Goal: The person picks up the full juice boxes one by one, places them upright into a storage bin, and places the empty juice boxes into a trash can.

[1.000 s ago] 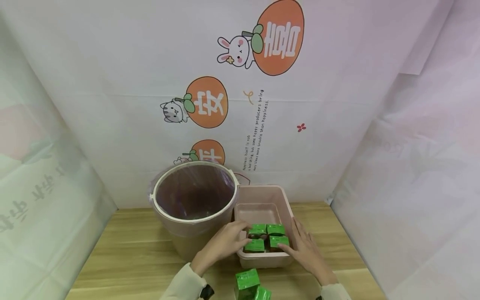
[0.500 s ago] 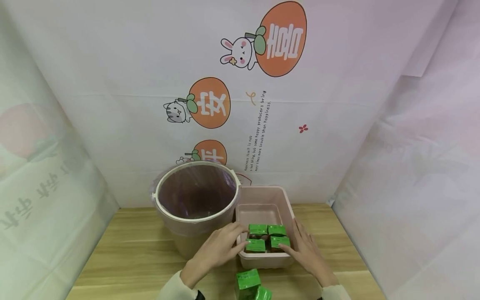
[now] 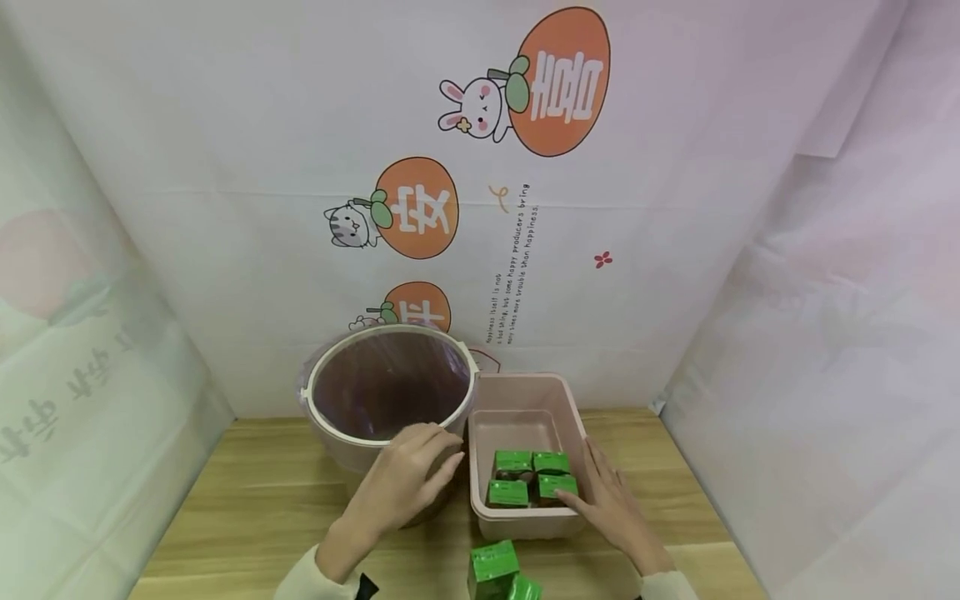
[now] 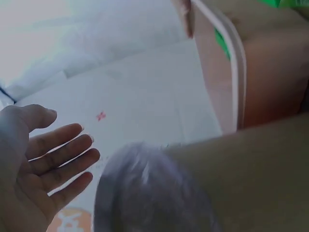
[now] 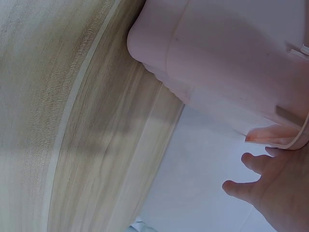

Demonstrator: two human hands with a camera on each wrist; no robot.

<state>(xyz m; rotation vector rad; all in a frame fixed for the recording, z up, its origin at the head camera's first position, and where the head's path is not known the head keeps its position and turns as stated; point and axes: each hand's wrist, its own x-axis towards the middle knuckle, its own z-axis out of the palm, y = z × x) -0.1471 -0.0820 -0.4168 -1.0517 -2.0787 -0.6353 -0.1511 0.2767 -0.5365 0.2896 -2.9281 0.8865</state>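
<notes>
Four green boxes (image 3: pixel 507 493), probably light and crushable, best pinched by their sides, sit in the tub's (image 3: pixel 527 525) near half. Left hand (image 3: pixel 399 483): relaxed, empty; right hand (image 3: pixel 613 506): straight-fingered at the right rim.

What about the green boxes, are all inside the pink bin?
No, two green boxes sit outside, just in front of the pink bin.

I see a wood-grain tabletop (image 3: pixel 247 500) bearing a pink plastic bin (image 3: pixel 525 527); the plastic-lined bucket (image 3: pixel 339 454) stands just left of that bin, and two green boxes (image 3: pixel 492 567) sit near its front.
</notes>
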